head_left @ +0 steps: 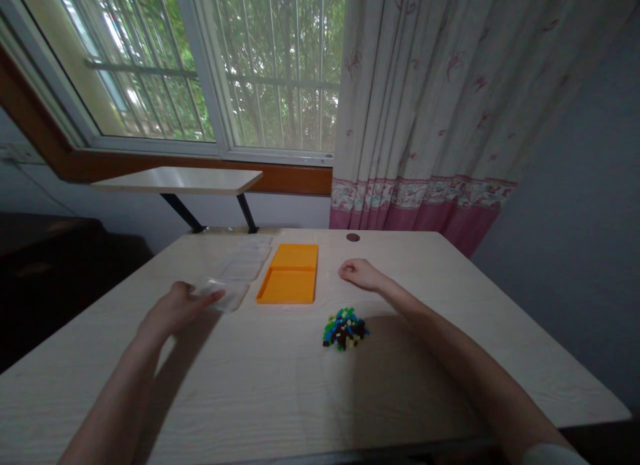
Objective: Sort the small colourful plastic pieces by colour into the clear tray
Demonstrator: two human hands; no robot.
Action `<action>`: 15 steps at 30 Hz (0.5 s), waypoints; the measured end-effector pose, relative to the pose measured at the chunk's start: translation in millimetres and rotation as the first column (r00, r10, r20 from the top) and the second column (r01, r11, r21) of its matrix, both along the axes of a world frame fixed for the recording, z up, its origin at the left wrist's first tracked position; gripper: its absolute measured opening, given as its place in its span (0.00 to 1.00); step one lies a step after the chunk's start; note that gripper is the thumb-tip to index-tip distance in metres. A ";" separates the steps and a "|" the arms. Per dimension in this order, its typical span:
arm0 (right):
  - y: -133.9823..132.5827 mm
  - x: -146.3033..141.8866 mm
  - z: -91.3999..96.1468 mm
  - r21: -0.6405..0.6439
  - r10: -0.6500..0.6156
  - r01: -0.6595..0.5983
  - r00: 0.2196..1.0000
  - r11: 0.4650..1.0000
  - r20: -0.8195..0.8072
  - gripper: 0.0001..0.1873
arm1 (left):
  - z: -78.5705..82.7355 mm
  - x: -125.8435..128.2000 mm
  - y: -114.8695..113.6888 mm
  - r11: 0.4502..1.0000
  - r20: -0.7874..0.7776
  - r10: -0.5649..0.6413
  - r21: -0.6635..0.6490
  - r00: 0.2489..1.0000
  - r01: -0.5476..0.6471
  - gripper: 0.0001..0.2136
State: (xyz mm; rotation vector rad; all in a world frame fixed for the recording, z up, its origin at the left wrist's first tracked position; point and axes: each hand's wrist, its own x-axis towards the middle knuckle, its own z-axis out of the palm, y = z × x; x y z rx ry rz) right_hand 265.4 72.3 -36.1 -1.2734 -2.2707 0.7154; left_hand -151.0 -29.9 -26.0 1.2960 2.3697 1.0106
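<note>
My left hand pinches the near-left part of a clear, flat plastic piece between thumb and fingers, low over the table. Whether it is a bag or a shallow tray I cannot tell. Beyond it lie more clear plastic pieces. An orange plastic tray with a dividing ridge across its middle sits to their right. My right hand is closed, its fingers curled in near the table; anything inside them is hidden. Closer to me is a small heap of tiny building bricks in green, blue, black, yellow and cream.
All of this is on a pale wooden table. A raised white shelf on black legs stands at the back left, by the window. A round cable hole is near the back edge. A curtain hangs behind.
</note>
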 end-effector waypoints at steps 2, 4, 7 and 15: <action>-4.4 5.0 1.8 0.002 0.014 -0.014 1.000 1.000 -0.020 0.11 | 7.3 0.8 -0.5 0.994 -0.012 0.074 -0.082 0.997 -0.075 0.23; -8.3 8.2 5.7 -0.008 0.032 -0.033 0.998 0.999 -0.056 0.11 | 19.2 11.2 -0.6 0.997 0.082 0.073 -0.027 0.994 -0.071 0.26; -14.7 6.9 14.0 0.011 0.053 -0.052 0.989 0.999 -0.139 0.12 | 37.5 46.3 4.7 0.968 0.321 -0.121 0.249 0.939 0.039 0.31; -50.0 -19.1 33.3 0.397 0.251 -0.155 0.946 0.905 -0.203 0.45 | 36.5 189.6 37.4 0.868 0.534 -0.482 0.400 0.695 0.294 0.30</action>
